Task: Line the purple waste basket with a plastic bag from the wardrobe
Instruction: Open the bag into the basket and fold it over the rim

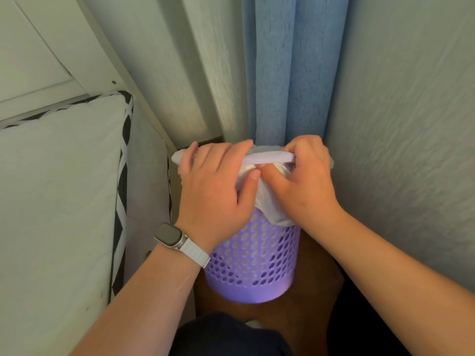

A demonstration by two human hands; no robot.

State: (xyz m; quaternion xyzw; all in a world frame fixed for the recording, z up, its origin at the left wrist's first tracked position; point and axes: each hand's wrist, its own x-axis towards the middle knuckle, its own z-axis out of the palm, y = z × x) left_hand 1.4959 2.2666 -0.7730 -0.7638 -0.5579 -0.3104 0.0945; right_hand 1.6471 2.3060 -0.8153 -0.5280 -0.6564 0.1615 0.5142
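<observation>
Purple waste basket (250,265) with plastic bag (270,201), between mattress (59,188), blue curtain (290,73), wall (411,124).

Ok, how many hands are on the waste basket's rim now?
2. The left hand, wearing a watch, grips the left of the purple perforated plastic basket's rim over the white plastic bag; the right hand pinches that bag at the rim's right.

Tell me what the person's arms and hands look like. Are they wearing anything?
Both arms are bare: no sleeves, no gloves. The left hand has a watch on its wrist, with a dark rounded-rectangle face, silvery case and white strap. The right hand wears nothing that I can see.
</observation>
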